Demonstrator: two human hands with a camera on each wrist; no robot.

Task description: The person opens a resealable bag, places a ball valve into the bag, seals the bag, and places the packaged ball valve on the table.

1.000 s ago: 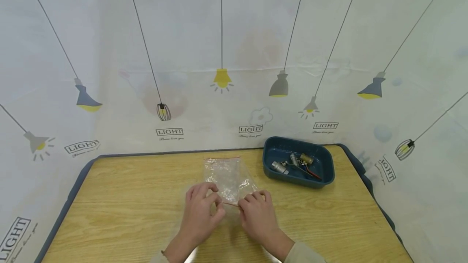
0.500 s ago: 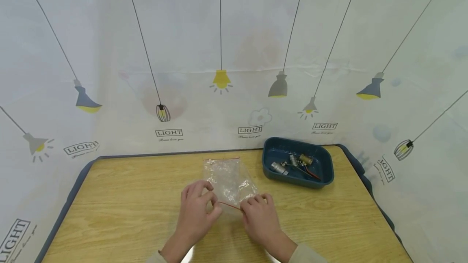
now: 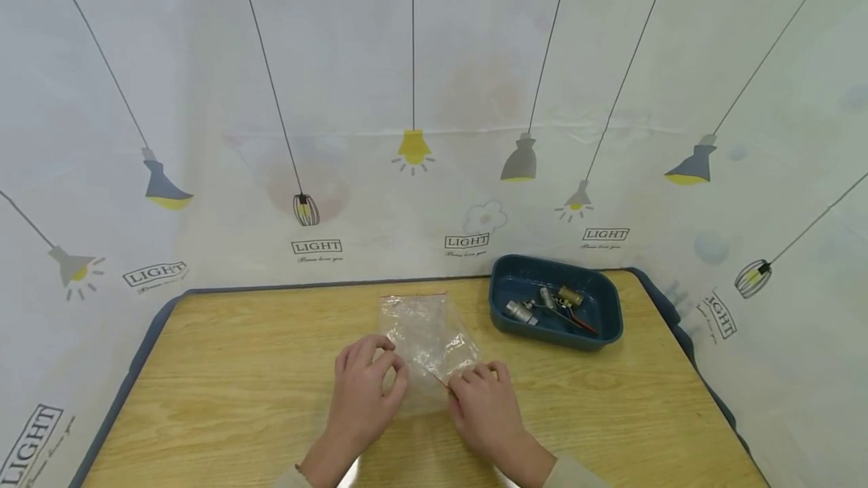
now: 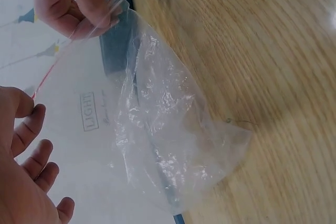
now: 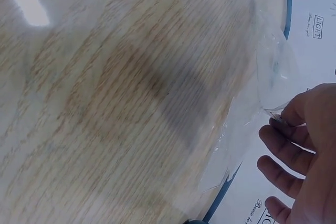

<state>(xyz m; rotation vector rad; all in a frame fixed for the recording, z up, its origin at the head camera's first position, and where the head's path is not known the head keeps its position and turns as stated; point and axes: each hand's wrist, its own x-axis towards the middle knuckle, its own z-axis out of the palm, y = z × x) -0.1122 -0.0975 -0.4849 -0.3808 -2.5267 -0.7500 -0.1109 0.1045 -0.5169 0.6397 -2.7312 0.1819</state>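
- Fingertips of the left hand (image 3: 366, 390) pinch a clear bag (image 4: 157, 103) by its red-lined edge, other fingers apart and half curled
- Right hand (image 3: 483, 405), at 3 o'clock from the left, pinches that edge between thumb and forefinger
- Between both sets of fingers, the bag stretches past them toward 12 o'clock, long axis 12 to 6; the red edge slants 10 to 4
- Wooden table (image 3: 258, 375) beneath
- Blue tray (image 3: 552, 335) at 1 o'clock from the right hand, metal fittings (image 3: 521, 312) inside
- Wall sheet (image 3: 380, 74) beyond, printed "LIGHT" repeatedly, one readable through the bag; smaller script unclear
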